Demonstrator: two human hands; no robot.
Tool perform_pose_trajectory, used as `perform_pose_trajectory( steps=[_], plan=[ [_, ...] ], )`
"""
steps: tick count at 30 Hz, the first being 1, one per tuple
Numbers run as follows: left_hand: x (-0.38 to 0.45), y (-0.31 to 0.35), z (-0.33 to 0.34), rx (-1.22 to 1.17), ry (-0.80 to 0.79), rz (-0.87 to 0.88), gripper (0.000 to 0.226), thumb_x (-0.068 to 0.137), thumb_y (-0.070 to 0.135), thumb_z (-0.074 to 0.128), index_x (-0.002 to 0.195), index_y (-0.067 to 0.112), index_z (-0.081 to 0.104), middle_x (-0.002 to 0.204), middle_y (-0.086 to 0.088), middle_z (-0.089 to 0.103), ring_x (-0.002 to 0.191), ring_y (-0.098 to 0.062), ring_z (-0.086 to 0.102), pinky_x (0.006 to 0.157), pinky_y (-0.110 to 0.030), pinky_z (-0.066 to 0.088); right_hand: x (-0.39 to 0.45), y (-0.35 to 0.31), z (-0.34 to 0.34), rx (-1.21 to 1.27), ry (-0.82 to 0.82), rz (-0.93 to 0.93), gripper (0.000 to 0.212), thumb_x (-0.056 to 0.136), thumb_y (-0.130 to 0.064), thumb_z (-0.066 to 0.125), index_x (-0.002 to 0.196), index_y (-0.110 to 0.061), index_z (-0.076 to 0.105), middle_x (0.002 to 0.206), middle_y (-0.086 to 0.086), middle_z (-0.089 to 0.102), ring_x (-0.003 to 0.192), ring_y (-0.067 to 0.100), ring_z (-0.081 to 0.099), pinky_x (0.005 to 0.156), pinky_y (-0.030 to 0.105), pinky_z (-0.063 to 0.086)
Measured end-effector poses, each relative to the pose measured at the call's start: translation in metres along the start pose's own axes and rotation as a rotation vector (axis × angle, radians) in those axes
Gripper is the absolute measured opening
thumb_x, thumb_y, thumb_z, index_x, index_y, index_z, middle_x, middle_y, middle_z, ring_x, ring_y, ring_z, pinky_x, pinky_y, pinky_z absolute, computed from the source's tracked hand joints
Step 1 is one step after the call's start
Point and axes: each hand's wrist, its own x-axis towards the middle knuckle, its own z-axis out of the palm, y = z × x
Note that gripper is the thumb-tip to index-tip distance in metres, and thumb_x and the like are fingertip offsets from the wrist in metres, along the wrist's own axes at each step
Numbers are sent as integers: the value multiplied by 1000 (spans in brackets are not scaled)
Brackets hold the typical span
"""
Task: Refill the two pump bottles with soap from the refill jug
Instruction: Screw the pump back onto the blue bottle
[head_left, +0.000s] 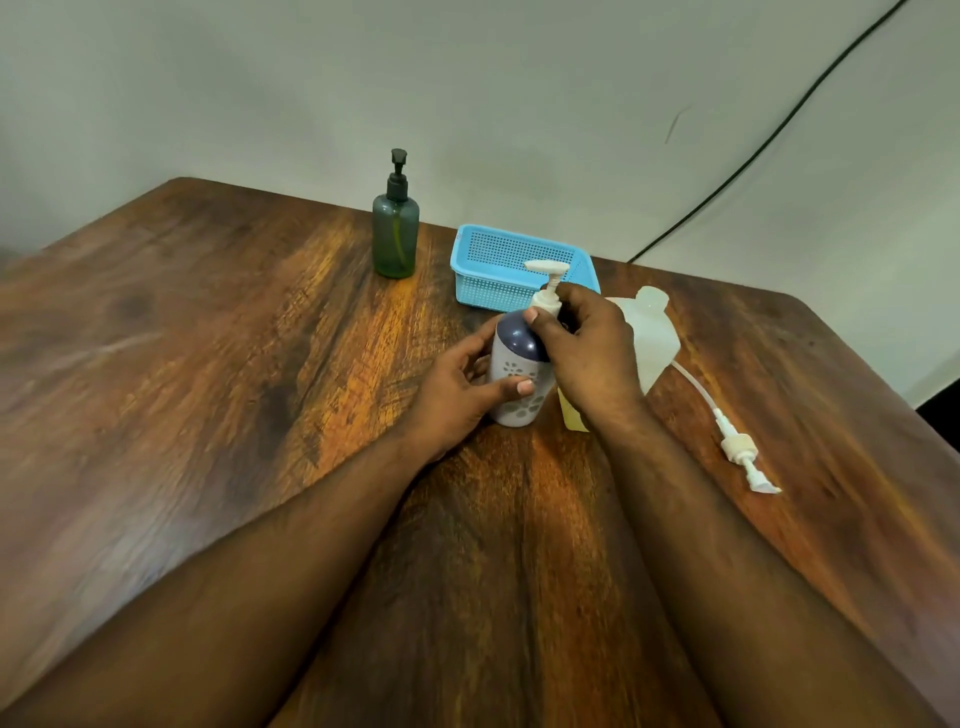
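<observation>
We see a white plastic pump bottle with a dark purple top and flower pattern standing upright at the middle of the brown wooden tabletop. The left hand wraps around its body, and the right hand pinches the white pump collar. Behind the right hand sits the translucent white refill jug, and a loose white pump with tube lies to its right. Farther off stand a green tinted pump bottle and a blue perforated plastic basket.
</observation>
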Motion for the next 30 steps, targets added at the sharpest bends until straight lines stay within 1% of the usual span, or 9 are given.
perform_pose_trajectory(
  steps=[4,10,12,16,19,21,25,28,30],
  plan=[
    [0,1,2,-13,9,-3,80,77,-2,77,148,16,44,133,-2,64,120,-13,63,94,-29,55,-5,4,8,94,115,20,32,84,-29,75,111,-20,62,108,-8,69,100,6,65,87,29,57],
    [0,3,2,10,16,4,76,77,-1,78,144,19,47,131,3,64,120,-10,62,93,-25,54,-9,5,12,148,189,22,42,73,-27,84,94,-21,48,90,-9,60,85,5,61,79,28,56],
    [0,4,2,33,16,11,75,78,-2,77,144,17,47,129,7,64,118,-6,63,90,-21,53,-13,7,14,128,185,8,47,73,-27,84,98,-19,46,93,-5,59,86,6,59,79,25,55],
    [0,5,2,24,9,11,74,79,-6,75,144,16,46,126,9,64,114,-3,64,87,-18,53,-15,7,16,264,155,22,63,74,-22,84,125,-27,47,115,-5,66,106,4,62,89,19,52],
    [1,3,2,30,13,15,76,78,-4,76,146,13,46,133,0,63,120,-12,63,93,-25,53,-15,10,18,232,209,-9,44,73,-25,85,108,-21,59,101,-11,65,98,4,63,90,29,55],
    [1,3,2,33,19,14,76,78,-4,77,146,13,47,134,-2,63,120,-13,63,96,-27,53,-17,12,19,232,266,-14,47,70,-26,86,100,-18,52,94,-11,60,93,5,62,86,32,56],
    [-1,6,3,57,24,23,75,79,-3,76,144,17,46,132,5,62,118,-6,63,94,-22,52,-17,10,21,249,220,11,63,73,-27,84,125,-24,50,121,-4,63,112,7,59,96,25,52],
    [-3,9,4,68,8,27,73,80,-6,74,143,19,45,127,9,63,114,-1,64,88,-17,52,-18,10,23,232,244,-28,40,75,-26,83,106,-22,58,103,-9,64,100,5,62,90,29,55],
    [-3,11,4,70,6,29,73,81,-8,72,141,22,43,123,13,62,110,4,64,85,-13,51,-19,11,24,220,299,-46,40,73,-26,84,95,-20,52,92,-8,60,91,7,61,82,29,56]
  ],
)
